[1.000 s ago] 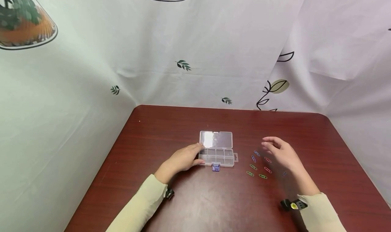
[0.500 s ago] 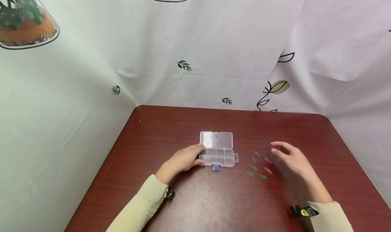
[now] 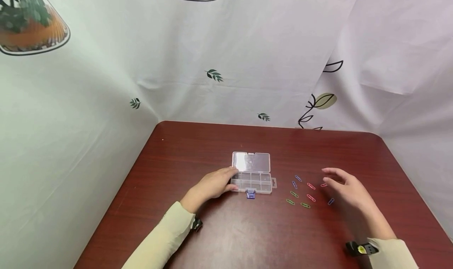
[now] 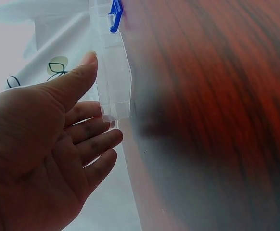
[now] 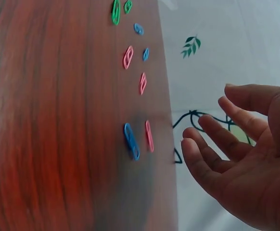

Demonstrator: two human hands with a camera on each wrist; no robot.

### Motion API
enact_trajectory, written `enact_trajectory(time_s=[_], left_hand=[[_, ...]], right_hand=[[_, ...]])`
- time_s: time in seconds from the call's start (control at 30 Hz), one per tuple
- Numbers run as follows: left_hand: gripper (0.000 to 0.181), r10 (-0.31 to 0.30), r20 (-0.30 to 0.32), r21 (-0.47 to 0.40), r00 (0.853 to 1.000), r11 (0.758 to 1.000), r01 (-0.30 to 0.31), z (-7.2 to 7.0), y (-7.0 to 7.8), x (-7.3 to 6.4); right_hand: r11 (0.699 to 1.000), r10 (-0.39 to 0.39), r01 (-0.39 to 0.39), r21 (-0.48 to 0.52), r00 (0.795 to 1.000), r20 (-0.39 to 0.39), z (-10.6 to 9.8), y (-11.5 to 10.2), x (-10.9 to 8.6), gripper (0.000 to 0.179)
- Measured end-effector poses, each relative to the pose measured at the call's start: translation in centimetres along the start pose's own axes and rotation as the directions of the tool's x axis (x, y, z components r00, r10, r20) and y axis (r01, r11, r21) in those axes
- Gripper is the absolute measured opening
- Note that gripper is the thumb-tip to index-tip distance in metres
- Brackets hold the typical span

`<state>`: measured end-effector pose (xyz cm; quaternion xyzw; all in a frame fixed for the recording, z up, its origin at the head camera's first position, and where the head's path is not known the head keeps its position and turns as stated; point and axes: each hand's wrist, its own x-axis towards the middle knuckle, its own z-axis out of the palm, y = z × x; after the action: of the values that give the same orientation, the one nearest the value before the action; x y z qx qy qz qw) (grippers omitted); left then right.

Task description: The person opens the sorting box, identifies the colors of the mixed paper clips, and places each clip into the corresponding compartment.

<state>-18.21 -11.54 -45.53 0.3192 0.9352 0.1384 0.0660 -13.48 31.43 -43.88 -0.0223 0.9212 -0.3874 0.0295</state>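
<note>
A clear plastic compartment box lies on the table with its lid folded back and a blue latch at the front. My left hand holds the box's left end, thumb at the front edge and index finger near the hinge. Its other fingers spread loosely past the end in the left wrist view. My right hand hovers right of the scattered paper clips, fingers loosely bent and holding nothing. Nearest to it are a pink paper clip and a blue paper clip.
Left of the right hand lie green, pink and blue paper clips, several in all. The dark red wooden table meets a white printed cloth along its back edge.
My right hand has moved rightward and toward me, uncovering a pink and a blue paper clip. The left hand and the box stay in place.
</note>
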Motion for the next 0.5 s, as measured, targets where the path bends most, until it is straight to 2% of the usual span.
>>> enact_trajectory(time_s=[0.23, 0.5], left_hand=[[0.057, -0.009, 0.019, 0.01, 1.0, 1.0, 0.008, -0.1, 0.1, 0.1], [0.056, -0.001, -0.003, 0.003, 1.0, 1.0, 0.001, 0.2, -0.3, 0.1]], right_hand=[[0.999, -0.014, 0.014, -0.038, 1.0, 0.017, -0.1, 1.1, 0.1, 0.044], [0.989, -0.056, 0.062, -0.132, 0.997, 0.047, -0.1, 2.5, 0.4, 0.041]])
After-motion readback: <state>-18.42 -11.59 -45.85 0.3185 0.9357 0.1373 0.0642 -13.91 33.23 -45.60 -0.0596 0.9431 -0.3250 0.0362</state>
